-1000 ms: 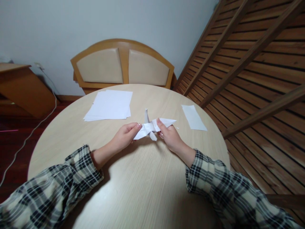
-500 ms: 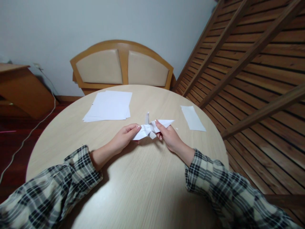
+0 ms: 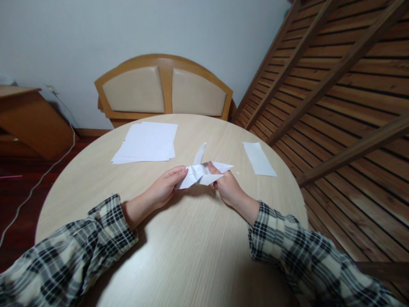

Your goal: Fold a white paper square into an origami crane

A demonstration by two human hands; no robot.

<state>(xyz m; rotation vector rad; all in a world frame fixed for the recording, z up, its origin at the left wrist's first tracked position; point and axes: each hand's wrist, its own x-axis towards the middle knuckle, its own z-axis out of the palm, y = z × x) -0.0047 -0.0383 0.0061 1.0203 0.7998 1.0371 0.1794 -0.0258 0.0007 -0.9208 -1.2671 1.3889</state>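
Between my hands, above the middle of the round table (image 3: 179, 238), is a folded white paper (image 3: 195, 172) with several pointed flaps, like an origami figure. My left hand (image 3: 166, 182) pinches its left flap between thumb and fingers. On the other side my right hand (image 3: 227, 186) grips the paper, its thumb lying between two flaps that point right. One narrow flap sticks up and away from me at the centre. The fingers under the paper are mostly hidden.
A stack of white paper sheets (image 3: 147, 140) lies at the table's back left. Toward the right edge rests a single paper strip (image 3: 259, 158), with a tiny white scrap (image 3: 237, 172) nearer my right hand. A padded headboard (image 3: 164, 85) stands behind the table; wooden slats (image 3: 345, 94) rise at right.
The upright flap has swung out longer and leans right. A lower flap now extends right across my right thumb's front. My left hand has barely moved.
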